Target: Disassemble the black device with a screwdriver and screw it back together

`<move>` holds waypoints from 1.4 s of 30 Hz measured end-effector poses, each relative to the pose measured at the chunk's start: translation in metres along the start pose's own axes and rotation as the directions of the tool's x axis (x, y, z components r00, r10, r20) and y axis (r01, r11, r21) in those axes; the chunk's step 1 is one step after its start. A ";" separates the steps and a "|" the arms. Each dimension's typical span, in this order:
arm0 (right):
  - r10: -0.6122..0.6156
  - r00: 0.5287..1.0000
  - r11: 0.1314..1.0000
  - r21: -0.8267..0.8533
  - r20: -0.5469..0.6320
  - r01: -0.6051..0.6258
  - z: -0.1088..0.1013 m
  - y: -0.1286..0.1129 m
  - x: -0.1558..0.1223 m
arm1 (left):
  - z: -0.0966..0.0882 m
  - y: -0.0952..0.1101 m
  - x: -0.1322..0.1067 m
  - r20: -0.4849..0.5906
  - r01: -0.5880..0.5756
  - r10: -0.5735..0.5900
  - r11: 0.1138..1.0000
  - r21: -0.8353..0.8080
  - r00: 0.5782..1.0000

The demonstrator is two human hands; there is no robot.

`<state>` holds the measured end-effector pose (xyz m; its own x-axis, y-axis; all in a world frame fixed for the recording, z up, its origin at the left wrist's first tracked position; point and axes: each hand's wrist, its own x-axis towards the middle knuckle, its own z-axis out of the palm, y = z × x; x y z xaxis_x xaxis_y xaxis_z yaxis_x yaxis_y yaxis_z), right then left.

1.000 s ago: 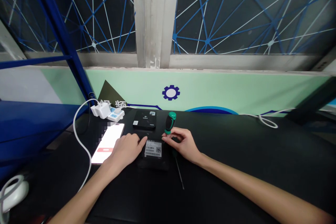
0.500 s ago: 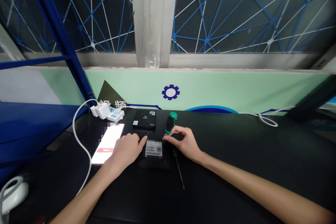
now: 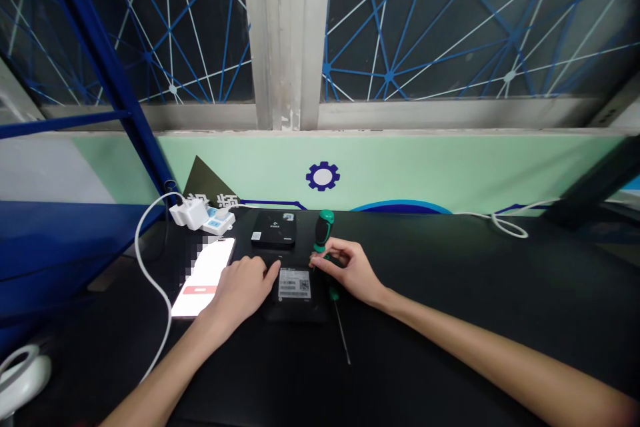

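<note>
A small black box (image 3: 296, 293) with a white label lies bottom-up on the black table (image 3: 450, 293). My left hand (image 3: 241, 287) rests on its left edge, index finger stretched out and touching its top left corner. My right hand (image 3: 350, 270) is at the box's right corner with thumb and fingers pinched together; what they pinch is too small to make out. A screwdriver (image 3: 330, 280) with a green and black handle lies under my right hand, its thin shaft pointing toward me. A second black box (image 3: 274, 227) sits just behind.
A lit phone (image 3: 205, 275) lies left of my left hand, with a white cable (image 3: 145, 267) running to a charger and power strip (image 3: 203, 217). A white object (image 3: 23, 380) sits at the lower left edge. Another white cable (image 3: 507, 223) lies at the back right. Blue frame at the left.
The view shifted slightly. My right hand's fingers have drawn closer into a pinch at the box's upper right corner. My left hand stays on the box.
</note>
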<state>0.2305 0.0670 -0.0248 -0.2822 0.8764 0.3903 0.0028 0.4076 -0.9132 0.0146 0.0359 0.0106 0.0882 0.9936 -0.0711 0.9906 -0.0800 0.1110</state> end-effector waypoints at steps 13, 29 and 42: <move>-0.117 0.993 0.985 -0.124 0.023 0.119 -0.002 -0.002 -0.002 | 0.005 -0.002 0.002 -0.013 -0.019 0.019 1.000 0.002 1.000; -0.083 0.994 0.994 -0.072 -0.074 0.078 0.001 0.008 -0.001 | 0.001 -0.001 -0.001 -0.006 -0.027 0.027 1.000 -0.012 1.000; -0.067 0.994 0.991 -0.120 -0.086 0.056 -0.001 0.005 -0.002 | 0.001 -0.001 -0.002 -0.005 -0.023 0.023 1.000 -0.014 1.000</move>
<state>0.2321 0.0674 -0.0303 -0.1982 0.8661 0.4590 0.1024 0.4840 -0.8691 0.0138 0.0343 0.0097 0.1105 0.9918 -0.0638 0.9867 -0.1017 0.1269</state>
